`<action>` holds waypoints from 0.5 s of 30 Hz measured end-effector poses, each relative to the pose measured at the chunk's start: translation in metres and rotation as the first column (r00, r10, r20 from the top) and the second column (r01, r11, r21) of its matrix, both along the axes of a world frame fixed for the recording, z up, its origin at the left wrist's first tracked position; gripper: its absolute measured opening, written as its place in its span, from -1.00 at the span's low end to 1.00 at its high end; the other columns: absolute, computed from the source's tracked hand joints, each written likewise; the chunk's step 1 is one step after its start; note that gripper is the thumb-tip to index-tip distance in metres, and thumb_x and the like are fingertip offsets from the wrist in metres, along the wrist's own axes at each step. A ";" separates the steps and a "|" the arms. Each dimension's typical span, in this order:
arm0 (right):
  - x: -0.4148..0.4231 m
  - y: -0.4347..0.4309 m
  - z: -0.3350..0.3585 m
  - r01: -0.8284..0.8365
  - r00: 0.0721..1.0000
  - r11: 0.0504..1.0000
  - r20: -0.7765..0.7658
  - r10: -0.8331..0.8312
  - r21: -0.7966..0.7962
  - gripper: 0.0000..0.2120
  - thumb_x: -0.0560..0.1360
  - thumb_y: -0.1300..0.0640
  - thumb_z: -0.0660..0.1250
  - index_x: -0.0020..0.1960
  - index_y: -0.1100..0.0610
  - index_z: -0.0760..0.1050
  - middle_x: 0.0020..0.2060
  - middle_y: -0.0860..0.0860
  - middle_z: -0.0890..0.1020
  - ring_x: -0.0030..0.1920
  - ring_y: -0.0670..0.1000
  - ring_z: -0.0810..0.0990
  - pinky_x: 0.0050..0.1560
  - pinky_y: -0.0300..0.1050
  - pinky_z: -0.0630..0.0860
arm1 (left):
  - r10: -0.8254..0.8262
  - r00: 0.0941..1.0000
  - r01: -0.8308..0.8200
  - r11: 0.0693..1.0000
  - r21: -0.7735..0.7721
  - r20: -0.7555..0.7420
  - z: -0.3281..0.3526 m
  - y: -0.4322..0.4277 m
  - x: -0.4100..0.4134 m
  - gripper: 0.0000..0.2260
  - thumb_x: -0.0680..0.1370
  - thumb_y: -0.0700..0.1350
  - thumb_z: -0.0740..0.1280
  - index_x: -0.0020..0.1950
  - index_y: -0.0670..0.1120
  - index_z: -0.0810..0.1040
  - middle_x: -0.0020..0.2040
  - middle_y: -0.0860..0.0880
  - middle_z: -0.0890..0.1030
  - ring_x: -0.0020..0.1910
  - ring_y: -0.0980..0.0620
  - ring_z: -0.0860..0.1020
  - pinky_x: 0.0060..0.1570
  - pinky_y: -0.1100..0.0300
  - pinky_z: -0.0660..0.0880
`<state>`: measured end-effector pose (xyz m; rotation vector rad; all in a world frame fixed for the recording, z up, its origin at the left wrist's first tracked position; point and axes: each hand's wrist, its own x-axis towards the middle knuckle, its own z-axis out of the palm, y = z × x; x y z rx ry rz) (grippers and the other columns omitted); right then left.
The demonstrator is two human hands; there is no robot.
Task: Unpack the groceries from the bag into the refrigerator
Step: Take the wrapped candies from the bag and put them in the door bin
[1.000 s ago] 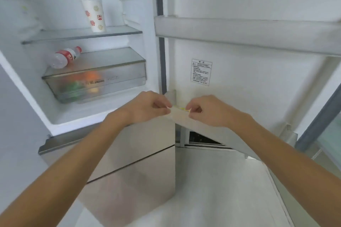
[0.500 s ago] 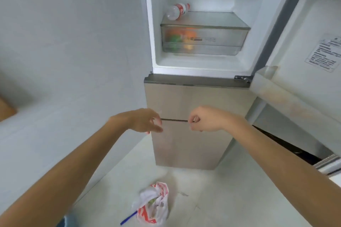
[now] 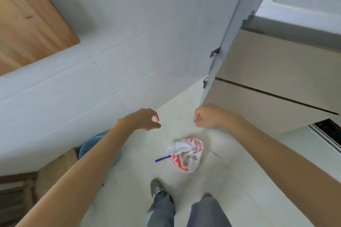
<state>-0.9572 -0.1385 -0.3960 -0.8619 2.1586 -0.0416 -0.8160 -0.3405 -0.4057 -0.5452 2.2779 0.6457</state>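
From the head camera, looking down at the floor (image 3: pixel 230 186), both bare arms reached forward over the pale tiles. The left hand (image 3: pixel 145 120) hung with its fingers curled loosely inward, thumb and forefinger nearly meeting, and nothing could be seen in its grip. The right hand (image 3: pixel 208 117) was curled tighter, its fingers folded toward the palm; something small and dark showed at the fingertips, too small to tell what, so whether its grip held anything could not be told.

Below and between the two hands, well apart from both, the bag (image 3: pixel 185 155) sat crumpled on the floor, white with red print, its mouth partly open. A blue stick-like item (image 3: pixel 163 158) poked out on its left side. The refrigerator (image 3: pixel 276 72) stood at upper right, its upper compartment open and the lower drawers shut. A shoe (image 3: pixel 156 188) and grey trouser legs (image 3: pixel 204 214) showed at the bottom edge, a blue round object (image 3: pixel 88 147) beside the left forearm.
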 end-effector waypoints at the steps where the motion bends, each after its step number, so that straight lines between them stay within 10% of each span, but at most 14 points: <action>1: 0.002 -0.005 -0.019 -0.007 1.000 1.000 0.020 0.006 0.026 -0.71 0.47 0.13 0.31 0.16 0.18 0.56 0.13 0.10 0.64 0.14 0.15 0.61 0.18 0.04 0.55 | 0.001 1.000 -0.001 1.000 0.009 0.019 -0.019 -0.002 0.001 -0.65 0.58 0.11 0.28 0.32 0.02 0.50 0.31 -0.01 0.51 0.24 -0.03 0.50 0.30 0.04 0.41; 8: -0.008 -0.014 -0.179 -0.060 0.996 0.989 0.081 0.049 0.138 -0.74 0.48 0.17 0.28 0.12 0.21 0.56 0.06 0.12 0.65 -0.10 0.13 0.63 -0.25 -0.15 0.45 | 0.089 0.988 -0.104 0.988 0.113 0.130 -0.177 0.014 0.015 -0.71 0.58 0.04 0.25 0.28 0.03 0.52 0.25 0.00 0.55 0.20 -0.01 0.51 0.15 0.13 0.45; 11: -0.010 -0.004 -0.269 -0.063 0.993 0.986 0.104 0.047 0.155 -0.78 0.58 0.13 0.23 0.17 0.15 0.54 0.03 0.07 0.64 -0.04 0.07 0.62 -0.10 -0.16 0.51 | 0.195 0.976 -0.208 0.968 0.141 0.098 -0.260 0.034 0.011 -0.76 0.57 -0.04 0.23 0.21 0.06 0.55 0.15 0.03 0.61 -0.01 0.02 0.54 -0.03 0.22 0.43; 15: 0.003 0.028 -0.410 -0.084 0.986 0.980 0.154 0.057 0.179 -0.82 0.60 0.18 0.16 0.08 0.17 0.51 -0.30 -0.03 0.49 -0.20 0.02 0.59 -0.31 -0.27 0.39 | 0.331 0.943 -0.332 0.932 0.147 0.031 -0.393 0.081 -0.002 -0.74 0.59 -0.16 0.18 0.20 0.02 0.56 0.06 0.07 0.63 -0.05 0.04 0.59 0.00 0.21 0.52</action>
